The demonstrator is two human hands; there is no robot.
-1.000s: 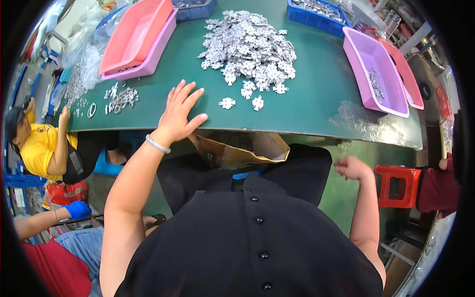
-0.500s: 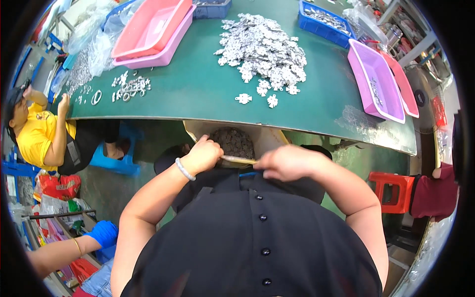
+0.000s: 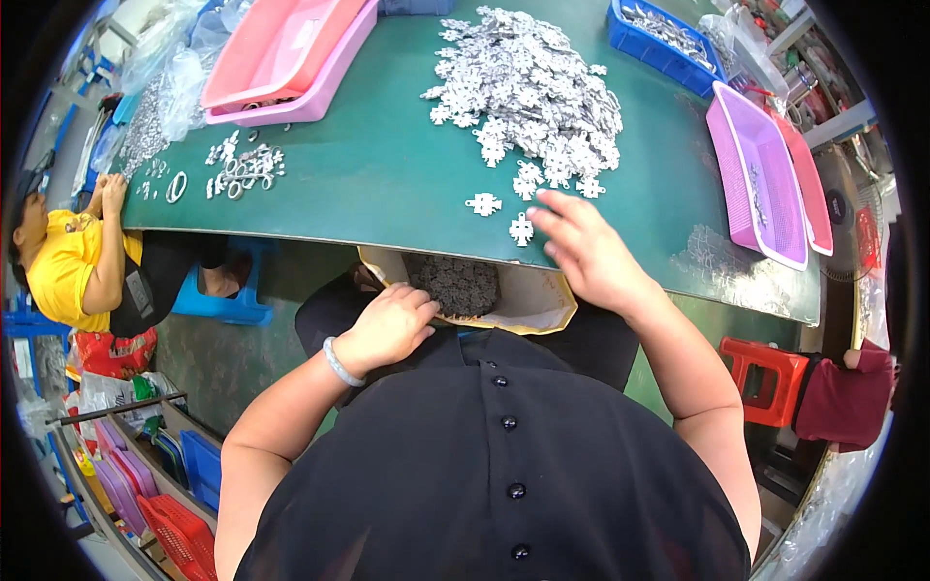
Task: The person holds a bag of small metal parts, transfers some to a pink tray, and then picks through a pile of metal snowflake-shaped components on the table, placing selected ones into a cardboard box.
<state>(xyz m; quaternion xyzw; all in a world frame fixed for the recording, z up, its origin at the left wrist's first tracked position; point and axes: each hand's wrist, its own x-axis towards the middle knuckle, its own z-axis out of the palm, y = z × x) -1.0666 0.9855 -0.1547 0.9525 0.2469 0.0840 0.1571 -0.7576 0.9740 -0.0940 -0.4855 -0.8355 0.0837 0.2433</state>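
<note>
An open cream sack (image 3: 542, 312) with a yellowish rim sits in my lap under the table edge. Dark grey metal pieces (image 3: 455, 286) lie inside it. My left hand (image 3: 392, 327), a pale bracelet on its wrist, is closed over the sack's near left rim. Over the table edge my right hand (image 3: 591, 254) reaches out with fingers apart and nothing visibly held. Its fingertips are beside a single silvery cross-shaped metal piece (image 3: 521, 229). Another loose cross-shaped piece (image 3: 483, 203) lies a little to the left. Beyond them rises a large pile of such pieces (image 3: 533, 92).
Stacked pink trays (image 3: 320, 92) and scattered metal rings (image 3: 250, 169) are on the green table (image 3: 368, 194) at left. A blue bin (image 3: 668, 48) and a purple basket (image 3: 760, 184) stand at right. A co-worker in yellow (image 3: 70, 257) sits far left; a red stool (image 3: 758, 382) is at right.
My right hand has left the sack's rim and moved up and right to the loose pieces. The sack's mouth has opened wider. A blue-gloved hand at lower left is gone from view.
</note>
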